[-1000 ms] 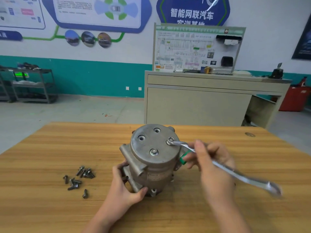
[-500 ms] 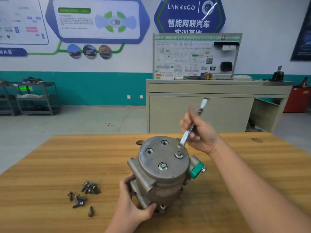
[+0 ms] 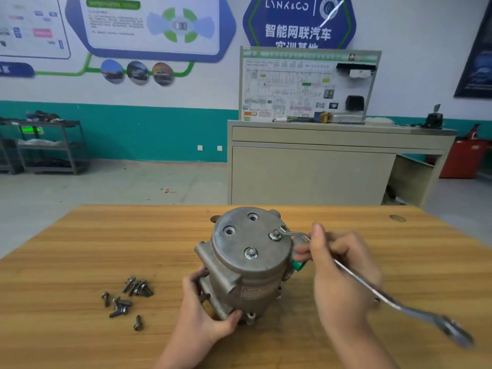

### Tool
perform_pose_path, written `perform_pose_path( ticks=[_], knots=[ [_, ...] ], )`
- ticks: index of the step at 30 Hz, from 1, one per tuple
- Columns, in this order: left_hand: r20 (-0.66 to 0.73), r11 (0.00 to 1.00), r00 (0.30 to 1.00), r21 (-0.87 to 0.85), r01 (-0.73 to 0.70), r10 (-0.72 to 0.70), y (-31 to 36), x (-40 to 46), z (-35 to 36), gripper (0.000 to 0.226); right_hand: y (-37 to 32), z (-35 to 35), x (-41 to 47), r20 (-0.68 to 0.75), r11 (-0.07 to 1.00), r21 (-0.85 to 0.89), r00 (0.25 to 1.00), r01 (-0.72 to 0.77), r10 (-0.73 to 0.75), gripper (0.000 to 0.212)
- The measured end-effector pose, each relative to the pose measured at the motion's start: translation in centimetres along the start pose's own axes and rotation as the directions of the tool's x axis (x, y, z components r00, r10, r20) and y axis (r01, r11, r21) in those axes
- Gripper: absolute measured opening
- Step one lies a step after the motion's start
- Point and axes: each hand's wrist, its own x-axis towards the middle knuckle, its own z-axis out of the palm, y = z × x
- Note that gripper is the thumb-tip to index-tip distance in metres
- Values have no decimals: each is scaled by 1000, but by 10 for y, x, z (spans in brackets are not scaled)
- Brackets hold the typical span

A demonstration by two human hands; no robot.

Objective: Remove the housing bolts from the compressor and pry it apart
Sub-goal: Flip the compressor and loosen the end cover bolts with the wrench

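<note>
Hands [image 3: 343, 275] working; loose bolts [image 3: 127, 298] left of compressor [image 3: 250, 265].

Looking like an automotive training workshop. Wall posters [image 3: 149, 25] showing car graphics and a Lynk & Co sign [image 3: 299, 21], a wiring-diagram trainer board [image 3: 308, 86] sitting on a beige bench [image 3: 338, 155], a metal parts rack [image 3: 48, 145] standing by the teal-banded wall (bare concrete floor too).

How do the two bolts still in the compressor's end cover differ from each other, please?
The far bolt has the wrench end on its right side, held by the right hand; the near bolt has no tool on it. The far one sits nearer the cover's right edge. Both are washered hex heads.
</note>
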Motion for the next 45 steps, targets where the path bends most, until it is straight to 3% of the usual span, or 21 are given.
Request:
perform_pose_path(
  ticks=[4,11,14,17,18,20,22,24,26,29,32,35,38,39,42,45],
  knots=[
    [-6,1000,1000,-1,12,-12,4,-2,1,87,-7,6,-10,-19,998,-4,997,69,-69,34],
    [2,1000,1000,24,8,-8,-3,-3,-2,85,-24,26,-18,8,914,-372,985,165,-174,41],
    [2,999,1000,34,-2,2,-1,-3,-2,83,-25,29,-28,15,878,-444,981,179,-193,40],
    [16,1000,1000,19,13,-13,1,-3,-2,83,-20,16,-31,24,936,-320,989,147,-148,38],
    [26,1000,999,14,20,-20,1,-3,-3,82,-16,9,-28,22,973,-218,997,73,-70,36],
    [32,1000,999,16,21,-21,1,-3,-4,81,-8,-4,-14,60,976,51,976,-213,210,35],
    [29,1000,1000,28,6,-7,0,-2,-4,81,3,-15,8,213,797,304,853,-522,477,34],
    [31,999,1000,32,-4,3,1,-2,-4,82,22,-21,35,398,595,375,703,-711,589,27],
    [38,1000,999,26,-4,3,1,-2,-4,82,41,-16,60,546,470,309,559,-827,624,27],
    [30,1000,1000,22,2,-3,1,-2,-1,85,62,8,82,656,344,168,365,-924,661,34],
    [13,1000,1000,23,14,-15,3,-1,2,92,72,34,86,731,284,112,272,-952,626,37],
    [-8,999,999,11,35,-35,4,0,1,96,70,40,90,748,216,222,308,-951,588,37],
    [-8,999,999,21,36,-36,6,-2,-2,89,54,27,100,621,101,483,421,-870,661,30],
    [-7,999,1000,32,23,-22,6,-3,-2,86,46,21,101,562,121,534,458,-837,688,24],
    [-26,999,1000,52,0,2,5,-4,-1,84,23,5,90,422,384,462,579,-800,697,19],
    [-18,998,1000,67,4,-3,5,-3,1,87,9,-3,68,322,656,351,744,-668,585,39]
  ],
)
